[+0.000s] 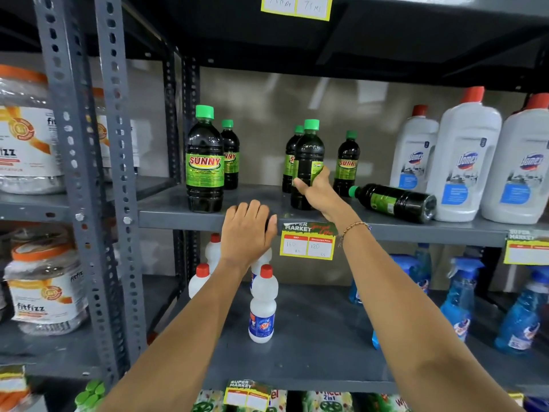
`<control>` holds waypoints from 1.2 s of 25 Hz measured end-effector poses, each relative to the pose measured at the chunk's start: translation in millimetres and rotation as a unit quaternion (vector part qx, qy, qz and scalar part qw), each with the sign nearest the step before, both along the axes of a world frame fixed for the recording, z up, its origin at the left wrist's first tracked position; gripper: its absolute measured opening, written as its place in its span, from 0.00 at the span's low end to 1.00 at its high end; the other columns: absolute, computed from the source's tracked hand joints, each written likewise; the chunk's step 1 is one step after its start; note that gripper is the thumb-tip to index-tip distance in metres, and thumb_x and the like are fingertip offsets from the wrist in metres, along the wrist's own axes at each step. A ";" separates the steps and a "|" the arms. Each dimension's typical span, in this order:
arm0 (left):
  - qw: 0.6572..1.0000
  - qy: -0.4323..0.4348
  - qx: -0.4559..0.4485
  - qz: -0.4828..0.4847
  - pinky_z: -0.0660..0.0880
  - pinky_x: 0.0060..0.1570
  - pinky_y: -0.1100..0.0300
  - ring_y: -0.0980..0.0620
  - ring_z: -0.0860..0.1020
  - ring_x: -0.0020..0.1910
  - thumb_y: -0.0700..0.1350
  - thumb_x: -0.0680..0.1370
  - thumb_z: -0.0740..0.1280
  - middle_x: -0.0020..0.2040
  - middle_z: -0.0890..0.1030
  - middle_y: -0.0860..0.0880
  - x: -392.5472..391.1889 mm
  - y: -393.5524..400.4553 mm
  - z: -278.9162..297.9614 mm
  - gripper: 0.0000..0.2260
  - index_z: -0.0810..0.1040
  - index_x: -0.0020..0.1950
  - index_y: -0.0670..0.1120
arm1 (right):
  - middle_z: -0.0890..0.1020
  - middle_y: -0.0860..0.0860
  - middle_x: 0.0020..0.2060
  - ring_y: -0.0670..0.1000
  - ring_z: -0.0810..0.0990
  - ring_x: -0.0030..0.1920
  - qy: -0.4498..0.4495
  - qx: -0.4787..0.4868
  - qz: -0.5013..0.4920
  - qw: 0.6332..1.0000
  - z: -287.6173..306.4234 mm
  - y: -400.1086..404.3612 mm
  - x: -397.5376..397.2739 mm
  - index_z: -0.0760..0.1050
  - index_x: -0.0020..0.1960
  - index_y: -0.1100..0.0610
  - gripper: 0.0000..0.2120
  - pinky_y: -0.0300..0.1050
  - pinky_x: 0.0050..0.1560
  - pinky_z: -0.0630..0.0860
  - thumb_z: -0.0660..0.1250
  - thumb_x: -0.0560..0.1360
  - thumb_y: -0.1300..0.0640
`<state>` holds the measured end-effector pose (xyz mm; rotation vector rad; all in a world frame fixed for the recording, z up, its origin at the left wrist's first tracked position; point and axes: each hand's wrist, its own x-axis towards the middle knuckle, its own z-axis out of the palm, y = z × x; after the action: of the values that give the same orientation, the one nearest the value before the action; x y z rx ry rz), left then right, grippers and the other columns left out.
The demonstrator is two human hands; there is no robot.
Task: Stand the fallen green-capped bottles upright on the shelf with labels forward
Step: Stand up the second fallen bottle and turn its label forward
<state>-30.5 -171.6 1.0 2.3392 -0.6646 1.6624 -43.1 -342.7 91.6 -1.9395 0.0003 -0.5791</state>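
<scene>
A supermarket aisle — grey slotted-steel shelving [208, 217] stocked with rows of cleaning bottles [463, 162], yellow "Super Market" price tags [307, 240] clipped on.

Showing dark, near-black plastic bottles [205, 162] with bright green screw caps [204, 111] and lime-green labels carrying red "SUNNY" lettering edged in yellow. Lying among them, one fallen dark bottle [395, 202] with the same green cap and green label. Standing alongside, white plastic jugs [466, 162] with red caps, blue-and-white labels. Carrying all of it, a dull grey metal shelf [166, 215]. Hanging from the edge, a yellow-bordered price tag [307, 242] with red header strips and white boxes. Below, translucent blue spray bottles [457, 295].
</scene>
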 end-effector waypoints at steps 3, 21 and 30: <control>1.000 0.009 -0.002 0.006 0.70 0.40 0.52 0.47 0.74 0.38 0.51 0.80 0.52 0.40 0.77 0.47 -0.2 -1.1 -1.4 0.17 0.76 0.43 0.44 | 0.72 0.55 0.67 0.53 0.70 0.68 0.043 0.027 0.039 0.998 -0.9 -13.4 -5.7 0.50 0.74 0.61 0.34 0.47 0.66 0.66 0.67 0.77 0.55; 1.000 -0.002 -0.021 -0.001 0.70 0.41 0.52 0.47 0.75 0.38 0.51 0.80 0.53 0.41 0.78 0.47 1.9 -1.5 -5.2 0.18 0.79 0.46 0.44 | 0.76 0.58 0.60 0.56 0.75 0.61 0.036 0.000 0.008 0.999 -10.3 -24.5 -3.2 0.62 0.63 0.60 0.32 0.46 0.58 0.73 0.76 0.66 0.67; 1.000 -0.006 -0.026 -0.006 0.70 0.41 0.52 0.47 0.75 0.38 0.51 0.80 0.53 0.41 0.78 0.47 -0.3 -2.0 -5.0 0.18 0.79 0.46 0.44 | 0.75 0.56 0.60 0.56 0.75 0.62 0.035 -0.046 -0.029 0.998 -11.9 -24.6 -2.7 0.63 0.62 0.60 0.32 0.50 0.61 0.73 0.78 0.66 0.61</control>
<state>-30.7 -173.6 -4.0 2.2882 -0.6287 1.6692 -45.8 -367.3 79.7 -2.0534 0.0759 -0.5587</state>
